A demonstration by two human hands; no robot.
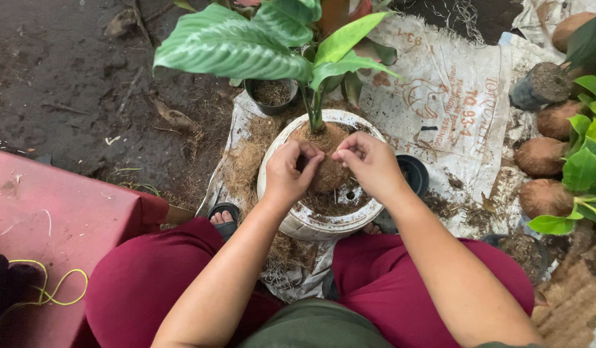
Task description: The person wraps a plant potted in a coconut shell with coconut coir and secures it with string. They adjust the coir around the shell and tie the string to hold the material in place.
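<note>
— Looking down, what do both hands work on?
— A brown fibre ball (328, 169) wrapped round the roots of a plant (259, 45). The ball sits in a white bowl (311, 222), which rests on a pale woven sack (452, 96) spread over dark ground (59, 77), between the person's knees.
— How does the left hand (288, 175) stand?
— Its fingers are curled together and pinched at the ball's upper left side, touching the fibre. Whether it grips a string or only the fibre, I cannot tell.
— And the right hand (370, 164)?
— Curled as well, fingertips drawn together against the ball's upper right, just beside the other hand. What it pinches is too small to make out.
— The plant?
— Upright, its stem rising from the top of the ball, broad striped green leaves spread above the bowl.
— What lies around?
— A small black pot (272, 95) with soil behind the bowl, another black pot (414, 174) just right of the right wrist, and loose coir (243, 161) left of the bowl. Further right, several finished fibre balls (541, 156) lie in a row beside green leaves. A red stool (47, 212) stands at the left with yellow cord (53, 287) on it.
</note>
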